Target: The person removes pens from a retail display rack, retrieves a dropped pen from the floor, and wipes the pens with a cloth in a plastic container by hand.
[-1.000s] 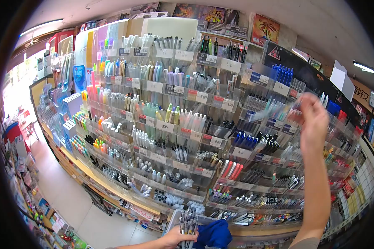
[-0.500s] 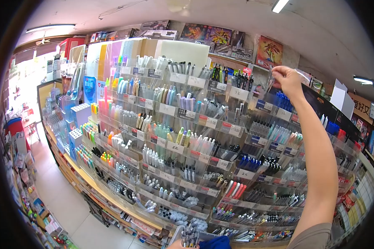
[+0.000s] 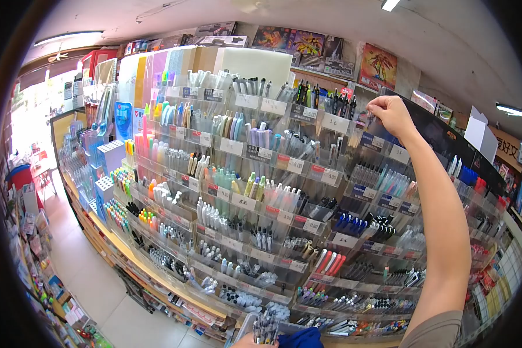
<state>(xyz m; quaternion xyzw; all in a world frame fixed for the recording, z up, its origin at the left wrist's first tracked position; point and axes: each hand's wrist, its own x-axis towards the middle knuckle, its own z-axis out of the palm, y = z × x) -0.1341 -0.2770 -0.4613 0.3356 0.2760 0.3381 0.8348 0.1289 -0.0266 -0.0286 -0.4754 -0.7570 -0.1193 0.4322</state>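
My right hand (image 3: pixel 390 116) is raised at the upper right of the pen rack (image 3: pixel 232 147), its thumb and fingers pinched at the top row. Whatever is between the fingertips is too small to make out. Just below it is a compartment with price labels, and black pens (image 3: pixel 343 105) stand to its left. Low in the view, my left hand (image 3: pixel 250 342), partly cut off by the bottom edge, is wrapped round a bunch of clear and dark pens (image 3: pixel 265 328). Beside them lies a blue cloth (image 3: pixel 301 339).
Red pens (image 3: pixel 330 263) and blue pens (image 3: pixel 351 223) fill lower rack tiers. Boxed kits (image 3: pixel 378 66) stand along the top. On the left are a tiled floor (image 3: pixel 87 264) and shelves of small goods (image 3: pixel 32 267). A wire grid (image 3: pixel 496 290) stands at the right.
My right hand has gone up and left from the middle tiers to the top row; its fingers were blurred before. My left hand and its pens now sit lower in view.
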